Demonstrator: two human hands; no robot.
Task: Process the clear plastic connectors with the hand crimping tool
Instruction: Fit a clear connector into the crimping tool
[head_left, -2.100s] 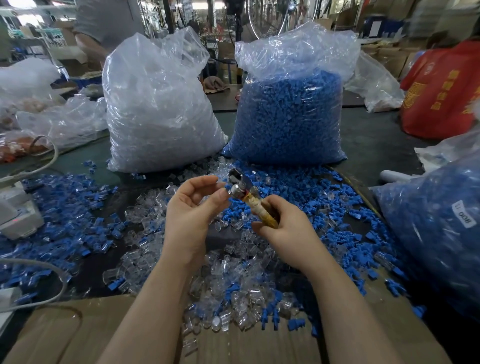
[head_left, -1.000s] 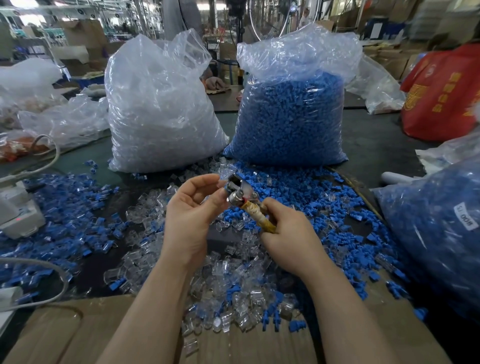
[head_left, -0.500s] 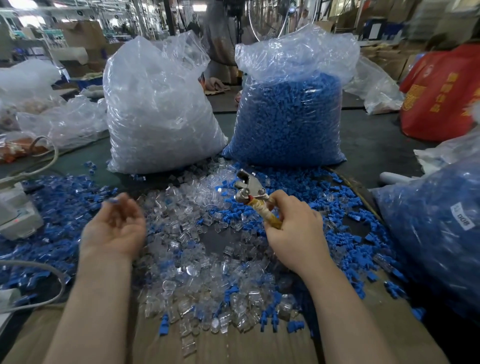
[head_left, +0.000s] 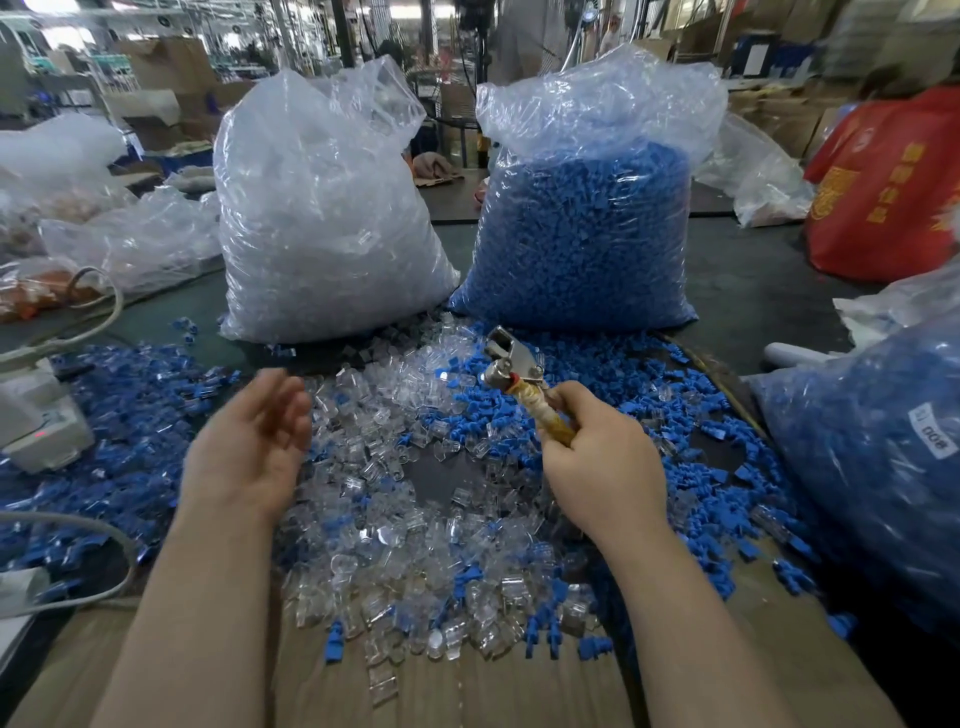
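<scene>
Clear plastic connectors (head_left: 405, 499) heaped on desk (head_left: 737, 291) among blue pieces (head_left: 597, 384), right hand (head_left: 605, 462) fingers curled round crimping tool (head_left: 524, 384) handle, left hand (head_left: 249, 447) fingers loosely spread, holding nothing, above the heap

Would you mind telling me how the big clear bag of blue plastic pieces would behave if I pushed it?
The big clear bag of blue plastic pieces would probably slump rather than slide: thin film, loose fill. It looks heavy, packed most of the way up. Its open, crumpled top could spill pieces onto the dark table if tipped.
</scene>
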